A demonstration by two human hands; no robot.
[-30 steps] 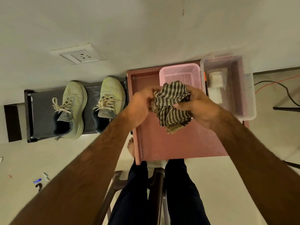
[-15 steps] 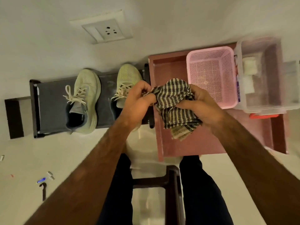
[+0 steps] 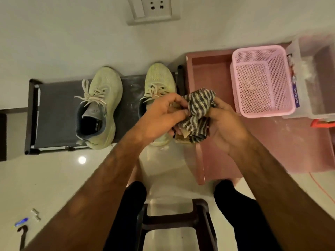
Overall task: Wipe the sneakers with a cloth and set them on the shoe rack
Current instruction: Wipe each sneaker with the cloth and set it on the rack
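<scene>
Two pale green sneakers stand toes-to-wall on a low black shoe rack [image 3: 54,105]. The left sneaker [image 3: 101,105] is fully in view. The right sneaker [image 3: 159,78] is partly hidden behind my left hand [image 3: 159,118]. A bunched black-and-white striped cloth [image 3: 197,113] is held between both hands, just right of the right sneaker. My left hand pinches its left side; my right hand [image 3: 223,124] grips it from the right and below.
A reddish-pink low table [image 3: 272,147] stands right of the rack, carrying a pink mesh basket [image 3: 262,80] and a clear plastic box [image 3: 315,78]. A wall socket [image 3: 154,9] is above. A dark stool [image 3: 174,220] sits between my legs. Small items [image 3: 23,221] lie on the floor at lower left.
My hands with the cloth have shifted left, from over the pink table toward the right sneaker. The view has also moved, bringing the rack closer to the centre.
</scene>
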